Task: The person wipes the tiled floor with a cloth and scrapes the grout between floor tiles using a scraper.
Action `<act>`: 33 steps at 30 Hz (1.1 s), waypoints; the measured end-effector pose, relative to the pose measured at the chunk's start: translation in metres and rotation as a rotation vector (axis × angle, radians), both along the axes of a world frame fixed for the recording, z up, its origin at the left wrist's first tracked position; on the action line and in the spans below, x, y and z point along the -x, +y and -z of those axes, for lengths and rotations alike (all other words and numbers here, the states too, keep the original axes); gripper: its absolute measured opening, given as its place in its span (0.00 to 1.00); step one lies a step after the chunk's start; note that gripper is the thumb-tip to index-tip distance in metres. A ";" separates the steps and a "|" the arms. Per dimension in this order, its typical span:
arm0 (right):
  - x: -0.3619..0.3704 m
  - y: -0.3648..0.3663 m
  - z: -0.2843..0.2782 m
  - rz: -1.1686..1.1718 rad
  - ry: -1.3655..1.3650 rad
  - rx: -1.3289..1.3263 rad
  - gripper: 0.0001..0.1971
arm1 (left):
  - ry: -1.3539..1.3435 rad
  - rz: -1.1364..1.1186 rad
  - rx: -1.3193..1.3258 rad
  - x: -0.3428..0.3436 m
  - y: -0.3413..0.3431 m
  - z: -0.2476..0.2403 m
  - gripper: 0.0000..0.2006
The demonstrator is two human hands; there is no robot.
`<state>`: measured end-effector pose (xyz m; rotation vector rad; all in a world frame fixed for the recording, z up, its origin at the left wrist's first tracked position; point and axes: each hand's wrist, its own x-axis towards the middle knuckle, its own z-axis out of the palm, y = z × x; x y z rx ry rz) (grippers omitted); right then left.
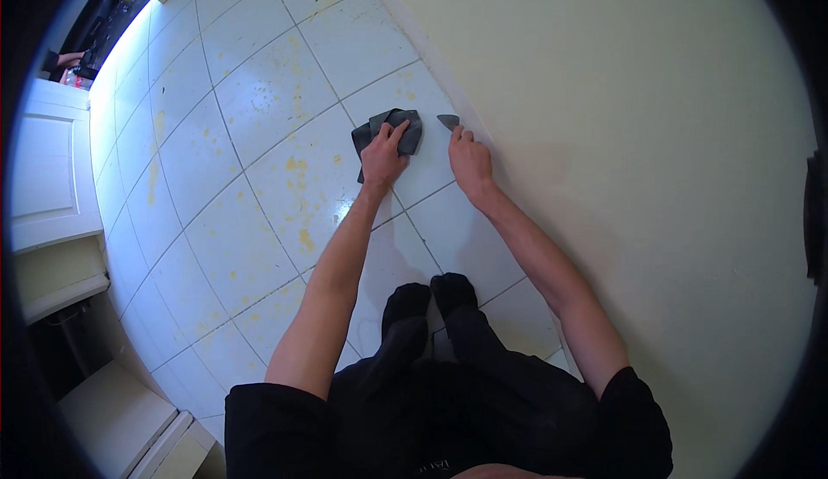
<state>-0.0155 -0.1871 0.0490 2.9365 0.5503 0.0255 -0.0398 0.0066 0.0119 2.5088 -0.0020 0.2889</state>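
Note:
My left hand point(385, 156) presses a folded dark grey cloth point(409, 138) onto the white tiles, its fingers curled over the cloth's near side. To the right of it, my right hand point(471, 162) is closed round a small tool with a grey pointed blade point(448, 121), which looks like a scraper or putty knife. Its handle is hidden inside my fist. The blade points up and left, close to the foot of the wall; whether it touches the floor I cannot tell. Yellow stains point(297, 169) are scattered over the tiled floor point(250, 246) left of the cloth.
A pale wall point(621, 134) runs along the right side. My feet in black socks point(405, 302) stand on the tiles below my hands. White cabinets point(53, 164) line the left edge, one compartment uncovered. Another person's hand point(71, 58) shows at the far upper left.

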 end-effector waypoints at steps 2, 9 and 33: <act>-0.007 0.003 0.004 -0.088 -0.049 0.129 0.22 | -0.003 0.003 -0.001 0.001 -0.001 0.001 0.33; -0.011 0.003 0.011 -0.114 0.030 0.119 0.22 | 0.056 0.005 -0.005 -0.001 -0.004 -0.002 0.33; -0.041 0.009 0.006 -0.028 0.128 -0.098 0.14 | 0.059 0.008 -0.024 -0.003 -0.003 -0.002 0.35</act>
